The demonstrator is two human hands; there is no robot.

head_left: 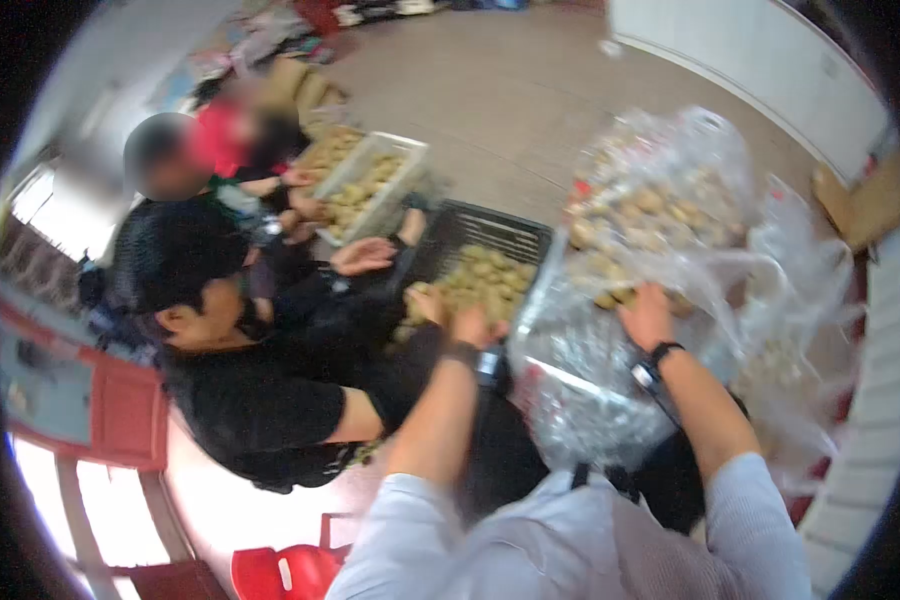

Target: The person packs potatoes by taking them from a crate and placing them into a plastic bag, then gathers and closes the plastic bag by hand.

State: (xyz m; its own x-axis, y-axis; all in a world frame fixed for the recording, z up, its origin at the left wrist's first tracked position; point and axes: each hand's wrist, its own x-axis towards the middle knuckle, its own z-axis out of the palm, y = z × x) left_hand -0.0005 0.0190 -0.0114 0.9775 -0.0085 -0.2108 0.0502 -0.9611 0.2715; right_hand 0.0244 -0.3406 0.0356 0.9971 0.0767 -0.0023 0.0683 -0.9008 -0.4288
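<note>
Several round, pale brown produce items, like small potatoes, lie in a black crate. My left hand reaches to the near part of that crate, on or among them; its fingertips are blurred and partly hidden. To the right, my right hand is at the mouth of a clear plastic bag, its fingers bent down beside a few of the same items. What it grips, if anything, is hidden. Another full clear bag stands just beyond.
A co-worker in black sits at my left, hands over the black crate's edge. Behind are other people, a white crate of similar items, a red stool low left, and a cardboard box at the right.
</note>
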